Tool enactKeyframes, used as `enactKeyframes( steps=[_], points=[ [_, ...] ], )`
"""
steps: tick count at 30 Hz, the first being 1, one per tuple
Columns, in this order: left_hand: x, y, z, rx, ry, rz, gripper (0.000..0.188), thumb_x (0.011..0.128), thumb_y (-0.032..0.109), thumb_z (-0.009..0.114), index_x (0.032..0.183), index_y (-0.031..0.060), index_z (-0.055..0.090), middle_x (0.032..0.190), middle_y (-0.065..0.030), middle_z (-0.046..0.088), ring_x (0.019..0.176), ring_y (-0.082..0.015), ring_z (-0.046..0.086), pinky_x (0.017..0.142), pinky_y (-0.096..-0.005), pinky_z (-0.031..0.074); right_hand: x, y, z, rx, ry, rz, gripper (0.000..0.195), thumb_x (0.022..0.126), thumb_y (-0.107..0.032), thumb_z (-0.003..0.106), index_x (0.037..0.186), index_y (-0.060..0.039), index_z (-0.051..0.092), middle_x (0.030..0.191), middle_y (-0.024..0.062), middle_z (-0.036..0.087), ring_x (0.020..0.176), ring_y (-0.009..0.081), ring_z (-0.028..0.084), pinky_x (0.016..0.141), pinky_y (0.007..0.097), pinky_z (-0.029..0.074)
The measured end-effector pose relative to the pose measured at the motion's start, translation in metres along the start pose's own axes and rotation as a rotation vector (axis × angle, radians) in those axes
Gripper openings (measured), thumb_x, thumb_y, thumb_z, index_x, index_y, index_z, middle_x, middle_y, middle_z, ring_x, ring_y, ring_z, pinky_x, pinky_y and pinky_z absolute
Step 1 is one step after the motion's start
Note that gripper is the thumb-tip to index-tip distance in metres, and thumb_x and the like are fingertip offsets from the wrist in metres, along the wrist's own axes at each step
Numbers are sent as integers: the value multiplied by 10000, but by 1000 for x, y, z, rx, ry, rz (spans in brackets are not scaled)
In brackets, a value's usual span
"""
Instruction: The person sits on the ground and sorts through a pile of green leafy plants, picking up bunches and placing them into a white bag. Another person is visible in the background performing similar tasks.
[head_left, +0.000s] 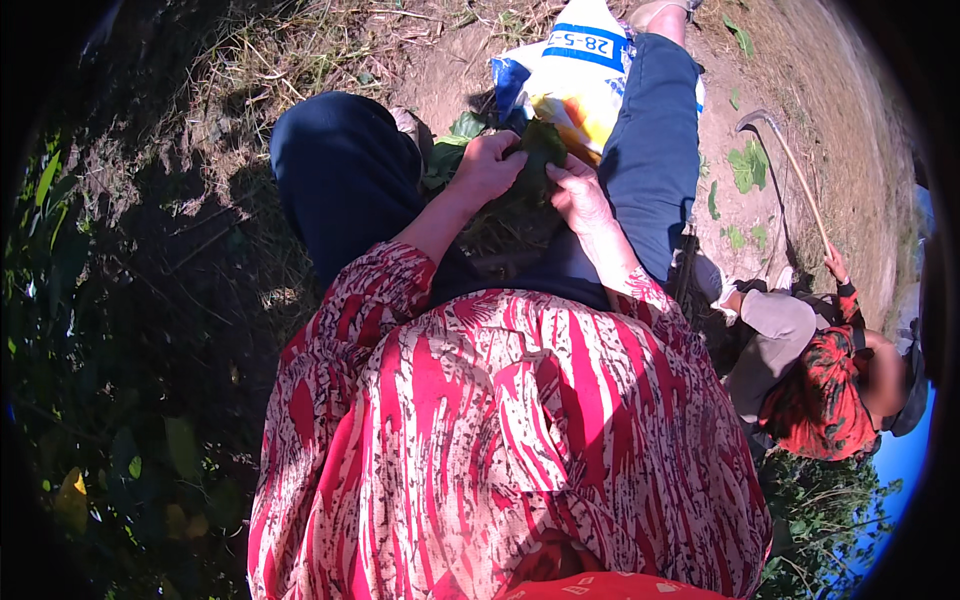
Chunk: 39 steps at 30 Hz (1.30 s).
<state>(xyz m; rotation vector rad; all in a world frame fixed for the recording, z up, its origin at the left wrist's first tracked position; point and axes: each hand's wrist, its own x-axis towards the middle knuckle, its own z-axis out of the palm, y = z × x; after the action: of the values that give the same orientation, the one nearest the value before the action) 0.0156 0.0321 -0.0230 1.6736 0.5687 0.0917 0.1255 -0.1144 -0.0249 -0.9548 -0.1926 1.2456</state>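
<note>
A dark green leaf (541, 150) is stretched between my two hands, above the ground between my knees. My left hand (491, 166) pinches one side of it between thumb and fingers. On the opposite edge, the thumb and fingertips of my right hand (581, 193) grip it. Several broad green leaves (444, 159) lie just beyond my left wrist, partly hidden by it. Behind the held leaf a white plastic sack (589, 67) with blue and yellow print rests against my right lower leg.
At the right a seated person (814, 375) in a red patterned top holds a long-handled sickle (795, 161), its blade over the dirt. Loose green leaves (748, 166) are scattered beneath it. Dry grass (277, 56) covers ground ahead; shaded foliage (82, 420) stands at my left.
</note>
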Motion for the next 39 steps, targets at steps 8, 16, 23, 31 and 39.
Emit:
enactKeyframes(
  steps=[8,16,23,31,39],
  points=[
    [2,-18,9,-199,-159,-80,200,877,89,534,1044,-8,588,879,-8,632,764,-68,567,695,-221,474,2,10,-1,-273,108,44,142,868,-145,569,926,-29,627,800,-7,628,673,51,569,609,187,456],
    [-1,-15,8,-81,-189,-39,159,881,115,530,969,4,601,808,4,621,712,-55,537,664,-231,463,0,19,-8,-649,3,54,186,874,-174,545,768,-34,604,644,-60,538,583,37,483,506,219,384],
    [-5,-12,10,55,-113,2,130,844,100,548,872,-6,617,776,-4,606,700,-62,513,633,-233,438,-9,13,14,-1370,-21,-425,181,855,-147,534,724,-22,524,644,136,557,598,280,577,536,361,440],
    [-8,-9,13,-346,-33,-258,254,857,114,558,1042,-60,570,883,-45,617,764,-85,546,700,-224,445,-17,7,34,-1666,-111,-813,109,806,-130,581,775,-57,506,647,106,519,603,305,561,541,389,451],
    [-9,-3,7,-640,-59,-275,177,889,127,536,937,-30,603,823,-49,620,673,-94,567,599,-236,480,-14,4,20,-800,165,2,319,768,-254,703,919,13,615,750,59,634,678,88,574,631,235,460]
  ],
)
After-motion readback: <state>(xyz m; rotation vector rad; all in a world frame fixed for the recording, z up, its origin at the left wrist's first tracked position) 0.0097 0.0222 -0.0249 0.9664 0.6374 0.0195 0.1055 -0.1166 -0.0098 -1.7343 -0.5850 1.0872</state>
